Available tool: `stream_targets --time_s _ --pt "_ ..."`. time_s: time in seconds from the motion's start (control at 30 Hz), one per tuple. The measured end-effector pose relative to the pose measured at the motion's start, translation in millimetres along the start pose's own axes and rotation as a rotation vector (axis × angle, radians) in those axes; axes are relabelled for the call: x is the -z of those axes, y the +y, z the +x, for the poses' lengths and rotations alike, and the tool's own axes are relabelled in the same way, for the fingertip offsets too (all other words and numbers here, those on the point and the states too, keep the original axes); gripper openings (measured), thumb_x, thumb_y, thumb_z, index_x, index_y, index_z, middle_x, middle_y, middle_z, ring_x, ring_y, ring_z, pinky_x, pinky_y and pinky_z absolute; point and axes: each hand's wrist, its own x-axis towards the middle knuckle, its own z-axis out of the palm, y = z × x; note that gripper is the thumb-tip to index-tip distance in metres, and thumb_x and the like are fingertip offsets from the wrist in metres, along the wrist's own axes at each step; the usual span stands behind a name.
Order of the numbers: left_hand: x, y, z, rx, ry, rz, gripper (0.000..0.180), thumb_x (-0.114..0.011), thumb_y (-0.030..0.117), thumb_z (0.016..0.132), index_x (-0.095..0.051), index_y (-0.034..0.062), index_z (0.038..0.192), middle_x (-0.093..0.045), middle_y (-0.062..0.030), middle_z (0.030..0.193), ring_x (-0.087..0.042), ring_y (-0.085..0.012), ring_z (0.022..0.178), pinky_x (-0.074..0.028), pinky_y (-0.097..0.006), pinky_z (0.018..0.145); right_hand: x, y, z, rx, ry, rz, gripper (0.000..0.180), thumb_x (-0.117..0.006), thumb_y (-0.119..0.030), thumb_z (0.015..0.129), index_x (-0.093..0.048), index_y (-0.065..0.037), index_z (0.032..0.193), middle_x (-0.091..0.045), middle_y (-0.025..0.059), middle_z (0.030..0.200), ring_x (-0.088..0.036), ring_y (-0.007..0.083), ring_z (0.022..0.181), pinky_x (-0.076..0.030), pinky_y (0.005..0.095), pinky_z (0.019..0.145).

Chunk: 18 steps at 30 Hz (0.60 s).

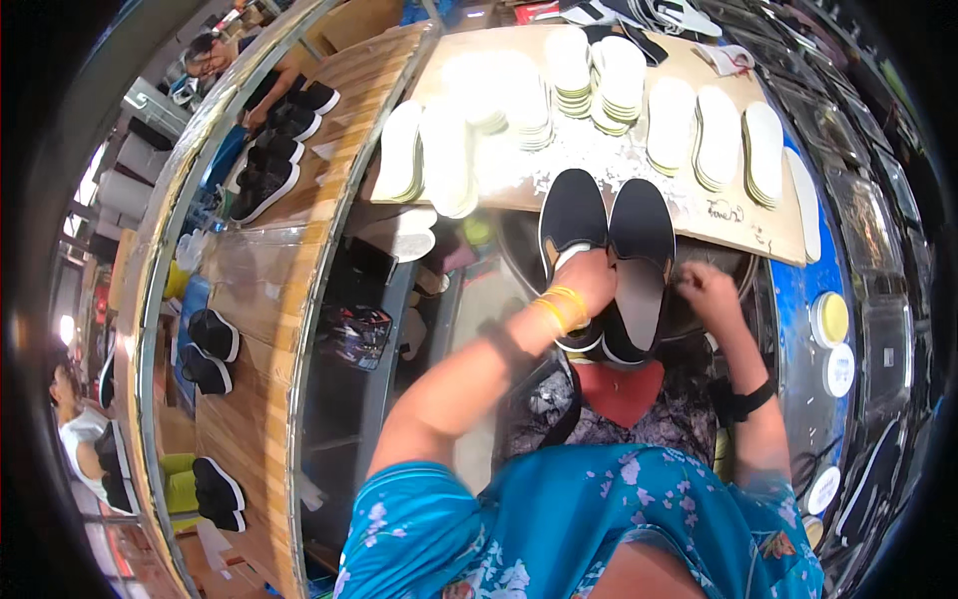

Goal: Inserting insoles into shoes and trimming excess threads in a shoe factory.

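Two black slip-on shoes with white soles stand side by side in front of me, toes pointing away: a left shoe (574, 208) and a right shoe (642, 222). My left hand (589, 282), with yellow bands at its wrist, is closed at the opening of the left shoe, next to a bit of white insole. Pale insole (639, 304) shows inside the right shoe. Just right of that shoe, my right hand (711, 292) is raised with its fingers curled together; what they hold, if anything, is too small to make out.
Stacks of white insoles (717, 140) cover the worktable (738, 222) ahead. At left, a wooden rack (264, 344) bears several black shoes (215, 334). Round lidded tubs (829, 319) stand on a blue surface at right, beside dark crates (886, 329). Another person (264, 85) works beyond the rack.
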Motion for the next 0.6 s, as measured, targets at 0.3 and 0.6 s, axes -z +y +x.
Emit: stream_targets --time_s 0.3,0.6 --pt "165 -125 -146 0.253 0.587 0.047 0.023 -0.050 0.017 0.080 -0.058 -0.0018 0.090 -0.058 -0.0218 0.075 -0.057 -0.0290 0.067 -0.045 -0.036 0.062 -32 17 -16 -0.042 -0.155 -0.177 0.027 -0.059 -0.025 0.072 -0.061 -0.007 0.092 -0.062 0.0151 0.085 -0.059 0.0326 0.082 -0.046 0.0408 0.071" --pt "387 -392 -181 0.855 0.868 0.378 0.042 -0.056 0.034 0.075 -0.056 -0.0014 0.098 -0.059 -0.0162 0.090 -0.055 -0.0268 0.082 -0.044 -0.036 0.074 -37 12 -9 -0.049 -0.185 -0.186 0.014 -0.060 -0.016 0.071 -0.063 -0.007 0.080 -0.062 0.0131 0.078 -0.060 0.0319 0.074 -0.048 0.0384 0.065"
